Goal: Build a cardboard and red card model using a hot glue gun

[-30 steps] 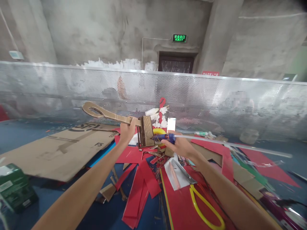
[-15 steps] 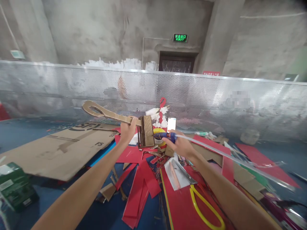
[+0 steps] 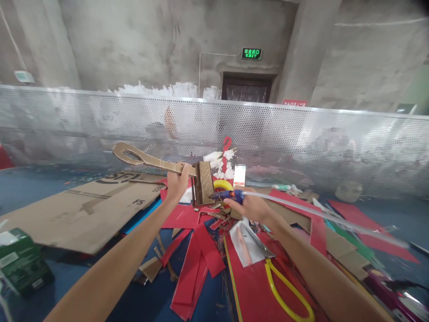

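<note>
My left hand [image 3: 178,182] is closed around the handle of a cardboard piece shaped like a paintbrush [image 3: 154,162]. Its looped handle end points up to the left, and its broad brown head [image 3: 203,184] is on the right with streaks across the face. My right hand [image 3: 250,203] is closed on a blue glue gun [image 3: 231,195]. The nozzle points left and is at the lower right edge of the brown head; whether it touches I cannot tell. A long clear glue stick [image 3: 321,213] sticks out of the gun's back toward the right.
Red card strips [image 3: 191,273] and scraps litter the blue table. A large cardboard sheet [image 3: 90,210] lies left, beside a green box [image 3: 23,257]. Yellow-handled scissors [image 3: 288,295] lie at front right. A phone [image 3: 239,175] stands before a perforated metal screen [image 3: 284,138].
The glue gun has shifted slightly left and down along the brown head. My left hand and the cardboard brush have moved slightly left.
</note>
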The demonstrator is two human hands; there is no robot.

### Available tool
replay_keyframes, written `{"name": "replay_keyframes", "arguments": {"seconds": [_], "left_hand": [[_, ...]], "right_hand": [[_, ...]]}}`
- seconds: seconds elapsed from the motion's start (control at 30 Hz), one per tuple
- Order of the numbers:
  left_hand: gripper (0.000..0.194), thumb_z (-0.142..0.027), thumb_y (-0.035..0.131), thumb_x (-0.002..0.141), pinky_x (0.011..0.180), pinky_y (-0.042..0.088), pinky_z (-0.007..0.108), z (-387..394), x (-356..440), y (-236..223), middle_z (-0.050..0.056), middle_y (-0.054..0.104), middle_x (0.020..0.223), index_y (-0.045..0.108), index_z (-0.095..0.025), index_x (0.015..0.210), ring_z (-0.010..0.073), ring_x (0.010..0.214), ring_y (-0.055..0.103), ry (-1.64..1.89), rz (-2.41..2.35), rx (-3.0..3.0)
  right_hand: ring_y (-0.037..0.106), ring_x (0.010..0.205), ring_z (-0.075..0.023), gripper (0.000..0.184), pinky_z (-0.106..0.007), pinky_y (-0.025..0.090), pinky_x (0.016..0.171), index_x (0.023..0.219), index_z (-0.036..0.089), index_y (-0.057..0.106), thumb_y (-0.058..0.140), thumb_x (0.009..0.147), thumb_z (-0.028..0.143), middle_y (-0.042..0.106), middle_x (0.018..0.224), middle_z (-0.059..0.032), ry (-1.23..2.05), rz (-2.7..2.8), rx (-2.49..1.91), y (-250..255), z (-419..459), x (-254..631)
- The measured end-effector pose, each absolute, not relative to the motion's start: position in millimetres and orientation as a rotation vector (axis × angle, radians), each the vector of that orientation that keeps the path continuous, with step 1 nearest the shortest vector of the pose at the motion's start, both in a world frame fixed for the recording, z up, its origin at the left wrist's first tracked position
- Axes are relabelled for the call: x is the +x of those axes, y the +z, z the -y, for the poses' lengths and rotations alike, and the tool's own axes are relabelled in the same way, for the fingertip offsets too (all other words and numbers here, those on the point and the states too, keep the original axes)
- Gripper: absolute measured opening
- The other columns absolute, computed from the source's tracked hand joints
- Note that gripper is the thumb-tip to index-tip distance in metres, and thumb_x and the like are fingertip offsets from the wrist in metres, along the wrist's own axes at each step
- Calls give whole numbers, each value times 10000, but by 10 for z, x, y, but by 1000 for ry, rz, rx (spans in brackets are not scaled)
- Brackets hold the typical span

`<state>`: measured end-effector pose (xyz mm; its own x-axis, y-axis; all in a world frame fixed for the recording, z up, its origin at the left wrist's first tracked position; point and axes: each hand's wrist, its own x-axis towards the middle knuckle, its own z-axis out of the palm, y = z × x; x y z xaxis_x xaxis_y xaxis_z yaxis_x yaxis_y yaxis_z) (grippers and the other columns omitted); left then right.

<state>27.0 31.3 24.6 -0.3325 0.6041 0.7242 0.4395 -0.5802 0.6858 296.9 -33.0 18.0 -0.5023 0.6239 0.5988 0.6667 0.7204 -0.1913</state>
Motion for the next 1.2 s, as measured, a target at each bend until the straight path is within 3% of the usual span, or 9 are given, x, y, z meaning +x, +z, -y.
{"name": "replay_keyframes", "arguments": {"seconds": [0.23, 0.57, 0.9, 1.2], "left_hand": [[266, -372, 484, 882, 680, 505, 266, -335, 249, 235, 14, 639, 633, 684, -212, 813, 205, 747, 668, 2048, -1377, 1728], [267, -383, 492, 880, 676, 508, 261, -310, 299, 237, 18, 656, 655, 678, -212, 792, 197, 737, 668, 2051, -1368, 1738], [223, -362, 517, 876, 578, 463, 248, -182, 497, 211, -19, 582, 566, 650, -215, 772, 172, 623, 616, 1900, -1283, 1840], [260, -403, 503, 918, 528, 430, 259, -57, 628, 203, -44, 499, 493, 657, -212, 835, 151, 510, 520, 1711, -1163, 2039]], "right_hand": [[555, 687, -163, 337, -277, 425, 669, 886, 211, 620, 529, 970, 524, 631, 763, 3, 116, 2227, -937, 265, 322, 3099], [538, 656, -155, 275, -274, 410, 648, 901, 224, 622, 586, 939, 495, 617, 753, 14, 154, 2270, -928, 290, 337, 3103], [575, 690, -186, 372, -293, 399, 690, 760, 227, 575, 517, 965, 532, 634, 746, -25, -130, 2117, -1052, 274, 290, 3093], [533, 638, -176, 407, -295, 379, 626, 742, 227, 510, 523, 944, 581, 579, 675, -1, -45, 1825, -1106, 316, 268, 3155]]}}
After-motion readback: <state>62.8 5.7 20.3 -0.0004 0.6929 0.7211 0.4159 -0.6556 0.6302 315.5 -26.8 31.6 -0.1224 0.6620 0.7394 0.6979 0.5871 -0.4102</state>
